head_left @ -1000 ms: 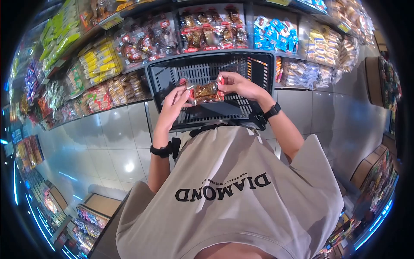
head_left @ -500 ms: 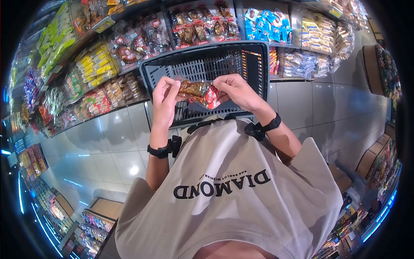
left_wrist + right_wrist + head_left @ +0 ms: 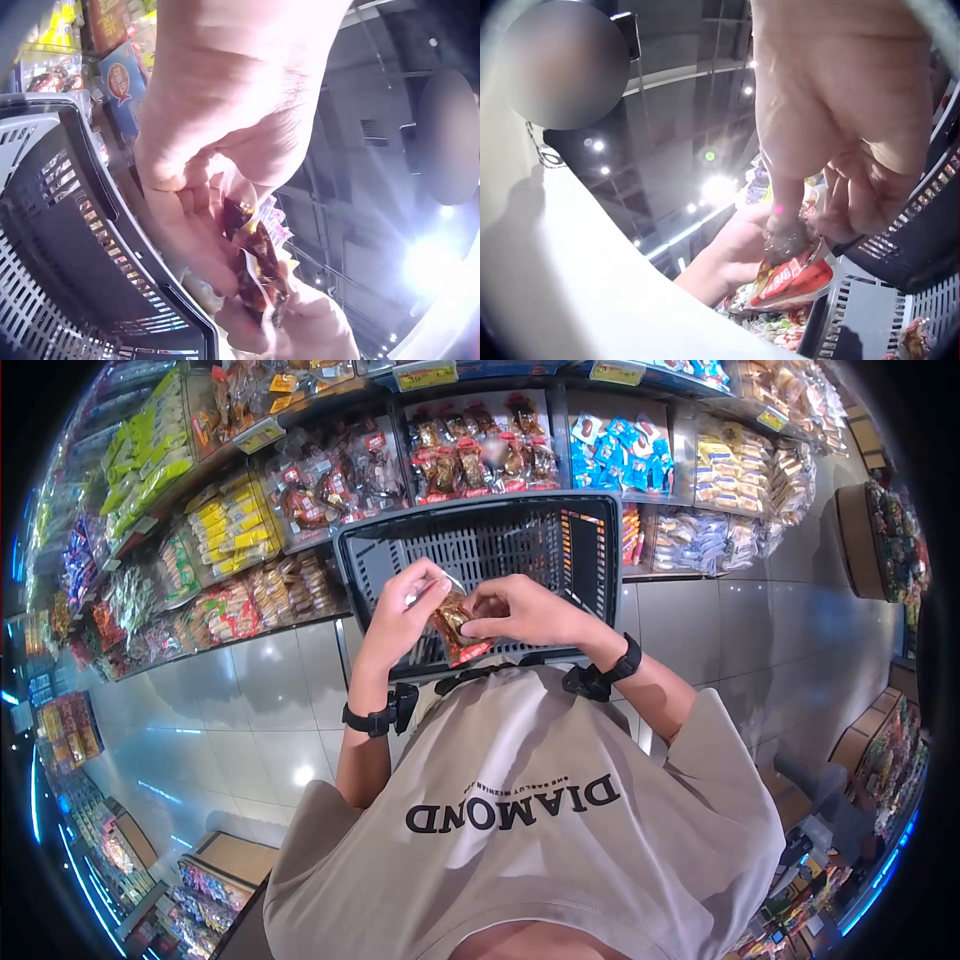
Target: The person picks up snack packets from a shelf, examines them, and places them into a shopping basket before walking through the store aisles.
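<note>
A clear plastic snack packet (image 3: pixel 449 622) with glossy brown food and a red printed end is held in front of the body, over a dark shopping basket (image 3: pixel 345 555). My left hand (image 3: pixel 395 622) grips its upper end. My right hand (image 3: pixel 530 612) pinches it near the middle, fingers bent over it. In the left wrist view the brown contents (image 3: pixel 262 274) show between both hands. The right wrist view shows the red label (image 3: pixel 795 281) below the right fingers. Another packet (image 3: pixel 915 341) lies in the basket in that view.
Shelf bins beyond the basket hold similar red-and-brown packets (image 3: pixel 480 460), blue packets (image 3: pixel 622 455) and yellow packets (image 3: pixel 235 515). Pale floor tiles (image 3: pixel 690 620) stretch to both sides. More displays (image 3: pixel 880 550) stand at the right.
The packet has gone from lying level between the hands to a slant, with its red end down toward the body. My right hand has shifted its hold toward the packet's middle, closer to the left.
</note>
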A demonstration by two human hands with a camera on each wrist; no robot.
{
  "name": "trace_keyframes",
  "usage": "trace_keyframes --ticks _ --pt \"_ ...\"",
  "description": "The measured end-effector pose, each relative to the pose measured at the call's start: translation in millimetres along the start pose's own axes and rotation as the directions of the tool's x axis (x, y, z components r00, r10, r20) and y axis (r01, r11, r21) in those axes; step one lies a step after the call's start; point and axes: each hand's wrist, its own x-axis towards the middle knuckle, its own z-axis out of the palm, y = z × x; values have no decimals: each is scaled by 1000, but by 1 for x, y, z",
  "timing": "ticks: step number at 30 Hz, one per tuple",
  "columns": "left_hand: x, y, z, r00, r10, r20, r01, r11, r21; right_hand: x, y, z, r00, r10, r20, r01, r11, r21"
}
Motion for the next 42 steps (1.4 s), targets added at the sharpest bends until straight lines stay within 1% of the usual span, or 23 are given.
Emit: trace_keyframes --ticks 2,4,5,6,7,9,10,11,13,14,16,19,20,24,26,28,30,32,34,35,39,41,42 --pt "3 1 2 998 64 14 -64 998 8 4 6 -2 999 40 2 -40 997 -72" --pt "5 8 1 993 -53 -101 42 993 -108 10 11 -9 999 -12 -31 17 986 165" --pt "4 17 1 982 -128 -137 87 959 -270 11 -3 -20 992 120 -28 -110 967 230" --pt "3 16 -1 982 -124 -139 81 958 -277 14 -12 -32 987 110 -114 -73 955 287" --pt "3 13 -7 984 -115 -138 68 950 -303 21 -26 -53 957 188 -223 -166 980 112" --pt "2 8 -14 985 -103 -139 52 942 -330 47 -21 -105 907 185 -378 -183 982 43" --pt "1 4 -14 985 -98 -141 46 941 -336 64 -11 -136 899 202 -389 -191 979 67" --pt "0 1 -14 984 -108 -142 55 941 -334 77 -15 -155 851 141 -506 -175 984 -21" --pt "-3 -7 -12 979 -142 -145 83 933 -350 113 4 -206 816 248 -522 -227 968 104" --pt "-5 -12 -11 978 -142 -150 81 932 -355 129 9 -223 770 298 -565 -286 952 113" --pt "-8 -18 -13 985 -111 -130 59 935 -349 145 13 -241 786 351 -508 -297 936 188" --pt "-15 -24 -16 980 -127 -151 63 926 -372 166 30 -235 801 326 -501 -290 945 152" --pt "-16 -27 -16 978 -134 -162 65 925 -374 180 36 -236 796 490 -355 -453 872 187" --pt "-19 -41 -18 968 -178 -177 98 917 -387 199 36 -191 856 475 -204 -463 880 107" --pt "-20 -43 -16 962 -201 -185 120 919 -376 227 52 -179 830 522 -198 -544 835 -78" --pt "-19 -44 -16 964 -179 -199 81 904 -420 249 73 -169 820 513 -254 -554 822 -128" --pt "-19 -49 -15 963 -169 -208 71 910 -407 276 105 -170 818 496 -290 -568 777 -273" --pt "-19 -51 -16 966 -191 -176 108 912 -397 275 92 -153 805 499 -321 -587 748 -309" --pt "-20 -55 -15 963 -199 -181 109 904 -413 252 48 -129 782 526 -333 -617 730 -295" --pt "-20 -57 -14 961 -206 -182 111 897 -429 242 25 -119 825 439 -357 -565 623 -540" --pt "-21 -61 -16 961 -207 -181 117 903 -412 238 18 -120 827 428 -365 -561 581 -590" --pt "-22 -60 -17 959 -220 -180 121 888 -444 238 23 -129 914 237 -329 -405 493 -770" --pt "-23 -60 -18 959 -225 -174 127 887 -443 235 28 -132 912 242 -332 -410 495 -766"
